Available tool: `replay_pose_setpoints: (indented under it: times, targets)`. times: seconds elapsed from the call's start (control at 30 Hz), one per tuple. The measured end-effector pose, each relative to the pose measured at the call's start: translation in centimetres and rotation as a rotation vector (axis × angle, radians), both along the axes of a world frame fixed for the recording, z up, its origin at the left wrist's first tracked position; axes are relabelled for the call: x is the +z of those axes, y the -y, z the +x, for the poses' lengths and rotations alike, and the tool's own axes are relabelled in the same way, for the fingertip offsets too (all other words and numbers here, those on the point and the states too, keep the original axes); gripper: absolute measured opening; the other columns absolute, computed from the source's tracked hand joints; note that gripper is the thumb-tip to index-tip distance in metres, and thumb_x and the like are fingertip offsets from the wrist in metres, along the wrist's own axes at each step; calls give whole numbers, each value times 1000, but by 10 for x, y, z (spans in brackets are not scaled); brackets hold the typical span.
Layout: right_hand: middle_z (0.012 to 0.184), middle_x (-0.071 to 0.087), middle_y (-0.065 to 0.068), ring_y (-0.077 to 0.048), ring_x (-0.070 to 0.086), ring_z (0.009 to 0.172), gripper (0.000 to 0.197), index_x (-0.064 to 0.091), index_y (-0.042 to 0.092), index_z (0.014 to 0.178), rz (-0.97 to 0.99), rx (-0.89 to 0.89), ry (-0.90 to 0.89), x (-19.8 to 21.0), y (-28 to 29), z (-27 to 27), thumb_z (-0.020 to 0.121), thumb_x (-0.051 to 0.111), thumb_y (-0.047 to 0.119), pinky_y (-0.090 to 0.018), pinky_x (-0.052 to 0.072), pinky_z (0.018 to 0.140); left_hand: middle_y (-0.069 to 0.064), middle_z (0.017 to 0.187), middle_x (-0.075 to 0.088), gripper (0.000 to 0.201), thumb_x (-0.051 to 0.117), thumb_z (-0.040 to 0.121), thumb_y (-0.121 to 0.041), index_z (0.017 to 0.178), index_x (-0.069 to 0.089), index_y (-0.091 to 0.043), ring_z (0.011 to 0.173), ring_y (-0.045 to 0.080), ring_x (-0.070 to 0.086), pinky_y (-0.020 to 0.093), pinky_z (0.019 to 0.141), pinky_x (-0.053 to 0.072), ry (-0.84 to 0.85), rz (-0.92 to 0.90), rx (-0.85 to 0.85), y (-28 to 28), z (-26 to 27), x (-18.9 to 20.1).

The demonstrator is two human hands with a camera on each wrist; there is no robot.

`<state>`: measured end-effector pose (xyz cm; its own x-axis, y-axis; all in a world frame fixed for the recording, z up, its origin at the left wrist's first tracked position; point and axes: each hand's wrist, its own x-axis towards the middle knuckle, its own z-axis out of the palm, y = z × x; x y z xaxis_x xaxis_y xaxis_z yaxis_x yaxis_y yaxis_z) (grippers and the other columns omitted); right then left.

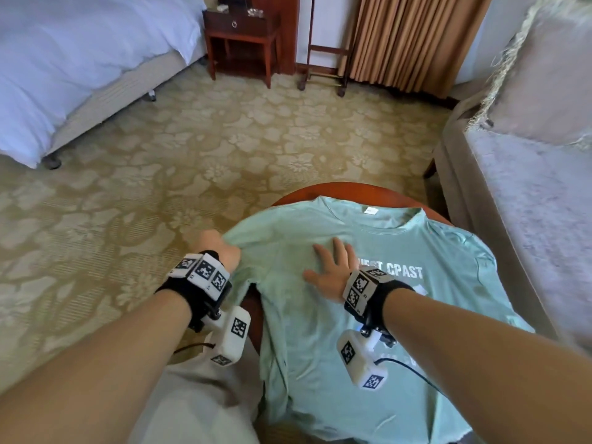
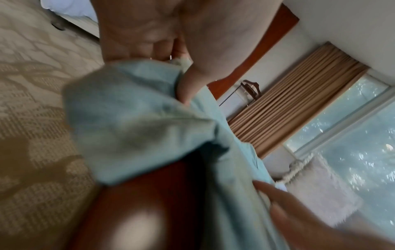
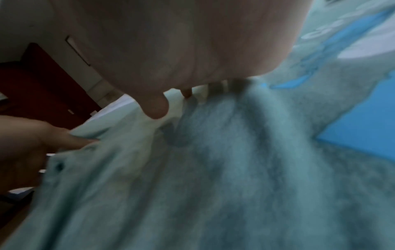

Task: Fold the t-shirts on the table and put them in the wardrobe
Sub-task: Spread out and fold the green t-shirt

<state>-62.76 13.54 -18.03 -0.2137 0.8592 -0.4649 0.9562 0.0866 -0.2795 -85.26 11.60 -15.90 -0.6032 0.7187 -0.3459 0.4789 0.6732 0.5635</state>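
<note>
Our left hand [image 1: 221,249] pinches the sleeve [image 2: 128,118] at the table's [image 1: 346,189] left edge; right hand [image 1: 330,272] lies flat, fingers spread (anchoring). Weak anchoring risks dragging the shirt [image 1: 336,347] off.

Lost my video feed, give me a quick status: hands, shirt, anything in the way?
Left hand pinching the sleeve, firm grip. Right hand flat on the shirt chest. Shirt spread on the table, unfolded. Nothing in the way.
</note>
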Motion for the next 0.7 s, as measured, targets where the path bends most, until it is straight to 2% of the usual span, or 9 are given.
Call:
replay_pose_setpoints:
  times: [0.1,0.2,0.27,0.33,0.37,0.43,0.5,0.6,0.7]
  targets:
    - [160,-18,6,-21,-19,147,80,6,43,150,46,-18,16,-1,0,-2,84,49,56,-52,5,119,11,102,62,22,69,88,-18,102,59,-5,96,34,60,39,81,50,7,176,149,-10,-25,10]
    - [158,0,3,-25,-3,147,87,18,37,147,57,-47,61,12,-11,-10,75,65,50,-50,17,117,19,128,59,61,76,82,-31,131,50,-6,109,34,59,42,94,49,194,218,317,-9,-41,-1]
    - [156,5,1,-25,2,146,92,20,34,146,81,-56,107,22,-18,-19,70,70,45,-52,22,115,19,123,59,82,73,79,-50,140,45,-3,115,37,56,48,102,45,329,89,325,-3,-42,-18]
    - [159,-6,4,-25,-12,147,93,13,35,148,80,-46,95,24,-21,-31,73,67,45,-56,14,117,14,119,59,66,57,91,-52,141,48,-9,116,35,54,41,97,46,500,31,206,6,-36,-33]
    - [160,-14,5,-25,-19,147,94,8,37,149,56,-30,77,22,-20,-38,75,65,52,-57,8,117,13,134,53,56,46,99,-46,145,44,-14,125,34,49,38,94,45,593,33,136,10,-31,-39]
    - [158,-24,6,-24,-26,145,95,0,41,151,4,23,58,15,-15,-48,78,56,68,-57,1,117,12,152,40,52,37,103,-42,148,40,-16,136,32,42,40,105,39,801,68,62,19,-21,-47]
    - [157,-28,5,-24,-29,144,86,-6,42,151,10,100,91,6,-9,-51,85,40,72,-56,-5,117,17,144,50,55,43,100,-47,140,50,-11,129,32,51,47,112,36,1027,116,72,28,-14,-52]
    - [155,-34,3,-26,-32,142,83,-14,42,150,36,163,143,-1,-4,-49,88,31,72,-54,-11,116,18,127,63,51,47,99,-42,130,58,-2,116,33,61,44,101,46,1266,176,190,37,-9,-52]
    - [153,-38,2,-27,-34,141,91,-21,41,148,10,194,210,-1,-5,-50,83,28,80,-55,-12,114,15,121,66,43,54,97,-31,125,60,1,104,32,66,42,88,52,1292,201,226,45,-8,-49]
